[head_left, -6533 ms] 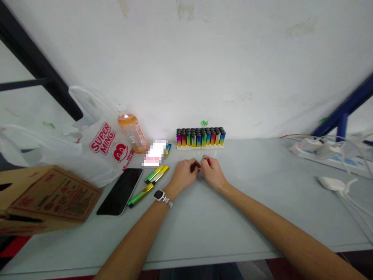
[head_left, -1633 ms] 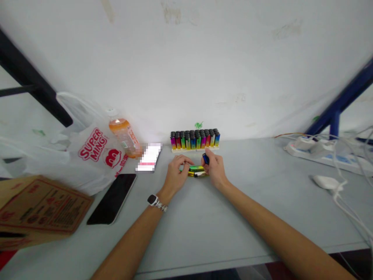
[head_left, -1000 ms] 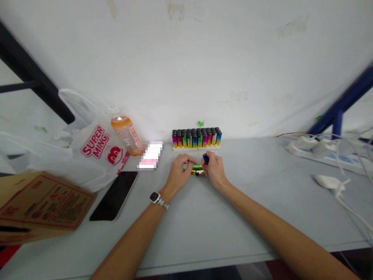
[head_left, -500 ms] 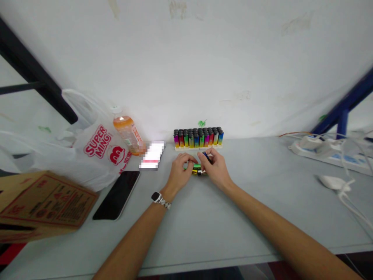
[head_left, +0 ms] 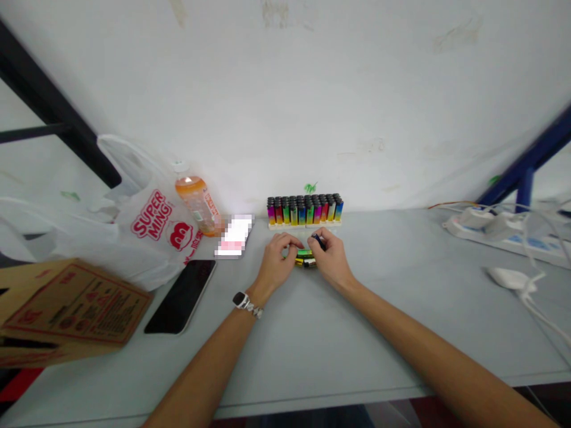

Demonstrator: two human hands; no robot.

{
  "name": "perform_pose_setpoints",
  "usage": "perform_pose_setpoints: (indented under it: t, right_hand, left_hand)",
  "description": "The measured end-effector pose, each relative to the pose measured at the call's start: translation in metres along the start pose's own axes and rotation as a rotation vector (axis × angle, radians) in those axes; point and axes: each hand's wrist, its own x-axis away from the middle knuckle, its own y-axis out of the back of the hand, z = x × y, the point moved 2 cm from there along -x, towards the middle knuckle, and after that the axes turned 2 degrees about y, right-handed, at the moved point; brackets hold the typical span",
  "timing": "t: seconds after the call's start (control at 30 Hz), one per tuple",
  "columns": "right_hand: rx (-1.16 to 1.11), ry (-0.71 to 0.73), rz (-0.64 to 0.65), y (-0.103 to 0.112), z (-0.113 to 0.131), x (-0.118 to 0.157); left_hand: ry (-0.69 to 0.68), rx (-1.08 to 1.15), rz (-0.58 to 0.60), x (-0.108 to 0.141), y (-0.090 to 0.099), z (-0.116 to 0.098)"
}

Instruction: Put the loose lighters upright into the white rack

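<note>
My left hand [head_left: 277, 261], a watch on its wrist, has its fingers curled and closed around the left end of a green lighter [head_left: 306, 253]. Yellow and white-and-dark lighters [head_left: 307, 262] lie just in front of the green one, between my two hands. My right hand [head_left: 333, 258] pinches a dark blue lighter [head_left: 318, 241] between thumb and fingers, tilted over the right end of this small group. Behind both hands, rows of multicoloured lighters [head_left: 306, 211] with black tops stand upright in a white rack [head_left: 285, 226] by the wall.
To the left are a black phone [head_left: 181, 297], a blurred-out white item [head_left: 235, 236], an orange drink bottle [head_left: 198, 202], a white plastic bag [head_left: 138, 255] and a cardboard box [head_left: 80, 309]. A power strip [head_left: 508, 235] with cables and a white plug [head_left: 513, 279] lies right.
The dark blue lighter in my right hand has tipped and shifted slightly. My left hand keeps its place, and the view has moved a little.
</note>
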Motion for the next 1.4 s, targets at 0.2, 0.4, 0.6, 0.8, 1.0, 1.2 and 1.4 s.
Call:
perform_pose_setpoints:
  t: [0.2,0.4,0.6,0.8,1.0,1.2,1.4]
  right_hand:
    - [-0.052,0.046,0.087,-0.001,-0.005,-0.001]
    - [0.175,0.315,0.161,0.007,0.004,-0.017]
    - [0.345,0.382,0.302,-0.007,0.010,-0.062]
    - [0.578,0.517,0.423,-0.037,0.015,-0.105]
    - [0.837,0.578,0.402,-0.047,0.010,-0.114]
    - [0.881,0.577,0.380,-0.042,0.008,-0.112]
    - [0.972,0.631,0.226,-0.039,0.006,-0.103]
  left_hand:
    - [-0.038,-0.123,0.123,0.002,0.008,0.009]
    - [0.027,-0.243,0.320,0.008,0.022,0.022]
    - [0.092,-0.182,0.351,0.005,0.029,0.030]
    - [0.144,-0.088,0.352,0.006,0.033,0.040]
    - [0.174,-0.088,0.367,0.009,0.035,0.047]
    - [0.212,-0.083,0.369,0.012,0.038,0.043]
    - [0.180,0.000,0.298,0.009,0.040,0.035]
